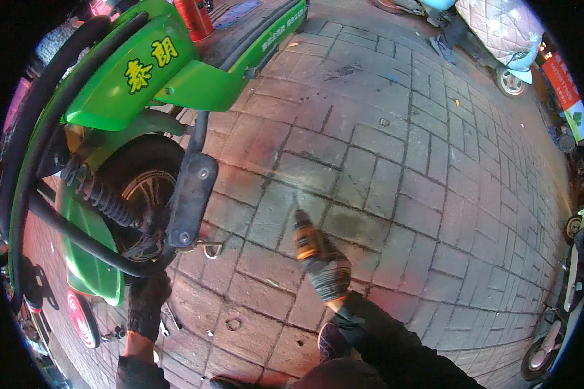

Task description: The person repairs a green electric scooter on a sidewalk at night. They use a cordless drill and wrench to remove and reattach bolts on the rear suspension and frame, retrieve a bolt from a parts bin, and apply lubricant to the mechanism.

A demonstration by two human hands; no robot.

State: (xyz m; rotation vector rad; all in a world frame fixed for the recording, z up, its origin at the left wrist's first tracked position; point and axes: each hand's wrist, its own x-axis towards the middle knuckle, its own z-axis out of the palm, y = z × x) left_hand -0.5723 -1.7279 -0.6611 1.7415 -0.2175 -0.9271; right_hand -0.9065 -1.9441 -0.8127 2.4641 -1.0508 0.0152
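Note:
My right hand (331, 277), in a grey striped work glove, grips an orange and black power drill (310, 241). The drill's nose points away from me over the paving, and a thin bit shows at its tip. My left hand (148, 301), in a dark glove, is low at the left beside the green three-wheeler's front wheel (152, 188), just below the black tube guard (97, 241). Its fingers are dark and hard to make out. Above it are a coil spring shock absorber (97, 194) and a black footrest plate (193, 198).
The green vehicle body (136, 78) fills the upper left, with a red can (193, 19) on it. A round red and white disc (83, 318) and a wrench (169, 318) lie near my left hand. A scooter with a quilted cover (503, 29) stands far right, with parked scooters along the right edge.

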